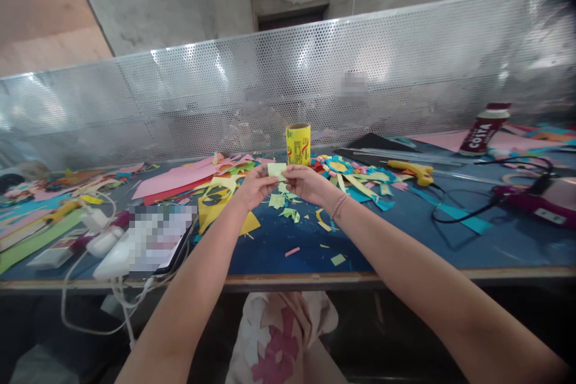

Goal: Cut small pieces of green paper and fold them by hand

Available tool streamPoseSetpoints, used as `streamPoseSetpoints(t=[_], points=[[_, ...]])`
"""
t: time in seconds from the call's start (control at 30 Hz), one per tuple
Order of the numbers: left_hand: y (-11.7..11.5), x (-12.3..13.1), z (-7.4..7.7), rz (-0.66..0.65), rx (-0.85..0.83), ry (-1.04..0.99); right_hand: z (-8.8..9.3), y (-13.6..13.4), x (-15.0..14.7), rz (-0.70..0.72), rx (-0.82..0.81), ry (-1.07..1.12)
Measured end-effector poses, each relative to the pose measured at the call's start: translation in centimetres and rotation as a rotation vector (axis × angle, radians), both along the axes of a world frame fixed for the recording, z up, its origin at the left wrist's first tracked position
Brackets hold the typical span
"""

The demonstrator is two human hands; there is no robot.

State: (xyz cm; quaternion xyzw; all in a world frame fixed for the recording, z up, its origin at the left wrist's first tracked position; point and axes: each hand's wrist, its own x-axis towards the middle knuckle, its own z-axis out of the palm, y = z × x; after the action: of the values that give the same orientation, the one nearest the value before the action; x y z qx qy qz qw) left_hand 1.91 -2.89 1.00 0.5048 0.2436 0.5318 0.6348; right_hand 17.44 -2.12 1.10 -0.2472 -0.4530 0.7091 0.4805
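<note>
Both my hands are raised over the blue table (405, 234) and pinch one small pale green piece of paper (276, 170) between them. My left hand (254, 187) grips its left edge with closed fingers. My right hand (305, 182) grips the right edge, a thin bracelet on its wrist. Below the hands lie several green paper scraps (284, 205). Just behind the paper stands a yellow cylindrical can (297, 144).
Sheets of pink, red and yellow paper (180, 183) lie at the left, with a blurred tablet (157, 240) and white cables. A paper flower (338, 165), a yellow glue gun (411, 171), black cords and a bottle (486, 129) are at the right. A perforated metal screen (288, 90) backs the table.
</note>
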Motion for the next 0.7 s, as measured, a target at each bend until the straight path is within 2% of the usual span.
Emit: streamPoseSetpoints(t=[0.47,0.7], points=[[0.17,-0.14,-0.21,0.005,0.034,-0.029,0.33,-0.46,-0.18,0.03,0.034,-0.021],[0.19,-0.11,-0.3,0.014,0.038,0.019,0.18,-0.2,-0.09,0.04,0.015,0.005]])
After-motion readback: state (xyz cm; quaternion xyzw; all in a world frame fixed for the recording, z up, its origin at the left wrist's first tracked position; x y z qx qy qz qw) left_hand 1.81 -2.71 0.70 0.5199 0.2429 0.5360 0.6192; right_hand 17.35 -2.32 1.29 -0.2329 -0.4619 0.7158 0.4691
